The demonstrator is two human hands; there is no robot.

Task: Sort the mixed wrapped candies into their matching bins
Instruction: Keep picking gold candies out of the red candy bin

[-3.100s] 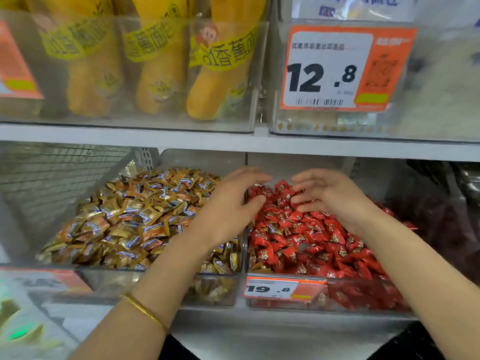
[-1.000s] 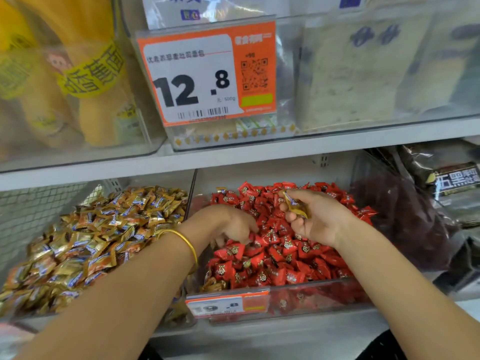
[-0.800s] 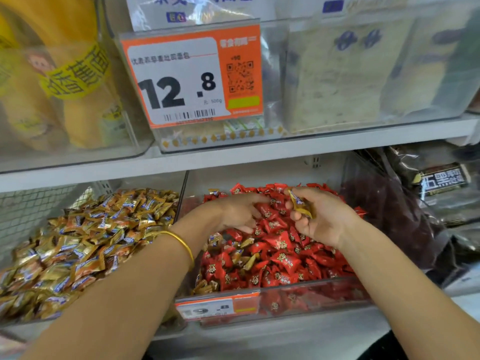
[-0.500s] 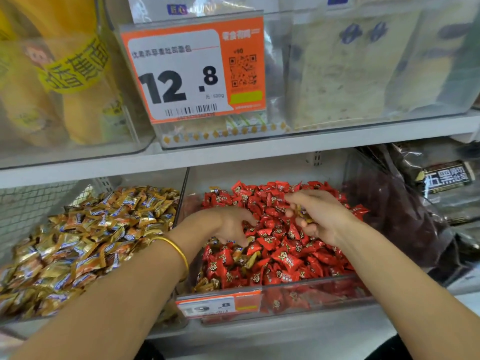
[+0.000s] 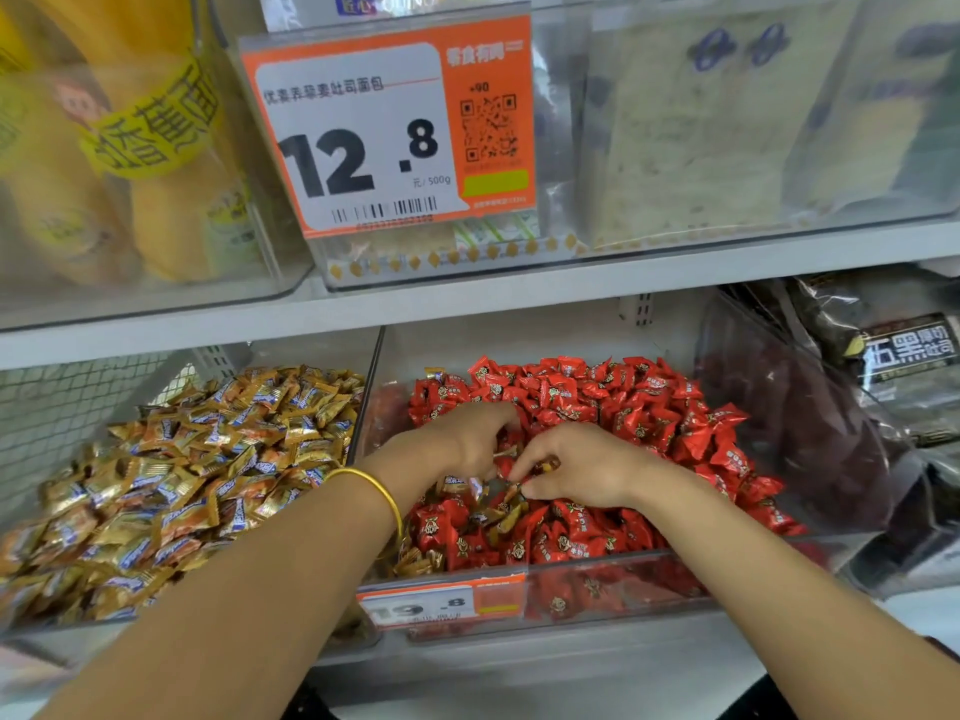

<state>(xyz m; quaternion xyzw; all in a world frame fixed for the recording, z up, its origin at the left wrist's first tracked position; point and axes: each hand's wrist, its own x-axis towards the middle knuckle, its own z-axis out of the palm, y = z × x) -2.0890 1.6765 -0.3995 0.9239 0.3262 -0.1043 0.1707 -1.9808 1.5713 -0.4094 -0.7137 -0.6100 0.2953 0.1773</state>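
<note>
Fingers (image 5: 535, 454) of right hand (image 5: 587, 470) curled, thumb and forefinger pinching a gold candy (image 5: 548, 466). Only a sliver of wrapper shows between them. Its long axis seems to run left to right, the near end pointing at the left hand (image 5: 462, 439); cannot be sure. Candy sits just above the red candies (image 5: 597, 402), mid-pile, in the red bin (image 5: 597, 589).

Left hand just beside the right, nearly touching. Its fingers (image 5: 493, 423) curl down into the pile. Cannot tell whether they grip anything.

More strays (image 5: 509, 511) directly under both hands: gold wrappers among the red, lying slanted, long axes running lower left to upper right. Another cluster of gold ones (image 5: 415, 561) in the front left corner of the red bin, against the clear wall.

Gold bin (image 5: 52, 634) stands to the left, touching side by side, heaped with gold pile (image 5: 208, 459), wrappers lying every way.

Bangle (image 5: 384, 498) on the left wrist. Small tag (image 5: 441, 605) clipped on the red bin's front. Shelf (image 5: 467, 298) above; big tag (image 5: 384, 132) reads 12.8.
</note>
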